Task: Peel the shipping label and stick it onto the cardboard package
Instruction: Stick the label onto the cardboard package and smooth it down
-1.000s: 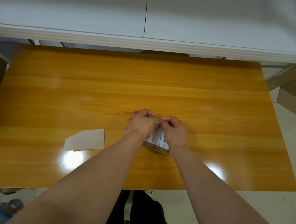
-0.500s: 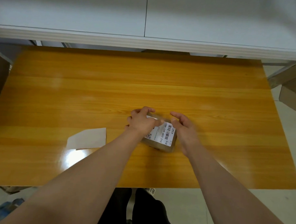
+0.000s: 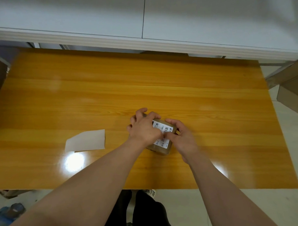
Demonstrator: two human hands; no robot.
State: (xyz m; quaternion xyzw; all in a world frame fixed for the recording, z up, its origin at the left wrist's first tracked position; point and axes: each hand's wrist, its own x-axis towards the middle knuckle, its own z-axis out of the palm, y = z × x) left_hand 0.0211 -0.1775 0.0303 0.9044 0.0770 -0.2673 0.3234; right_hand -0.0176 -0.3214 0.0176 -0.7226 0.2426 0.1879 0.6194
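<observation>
A small brown cardboard package [image 3: 165,150] lies on the orange wooden table [image 3: 110,90], near its front middle. A white shipping label [image 3: 162,128] with barcode and print lies on the package's top face. My left hand [image 3: 143,128] covers the left part of the package, fingers curled over its far edge. My right hand [image 3: 183,137] rests against the package's right side, with thumb and fingers pressing on the label. Part of the label is hidden under both hands.
A pale backing sheet [image 3: 86,140] lies flat on the table to the left of the package. White cabinets [image 3: 141,20] run along the far side. Cardboard boxes [image 3: 292,91] stand off the table's right edge. My legs and a shoe show below the front edge.
Half a second ago my right hand was lifted off and open beside the package; now it is back against it, pressing the label. My left hand stays on the package.
</observation>
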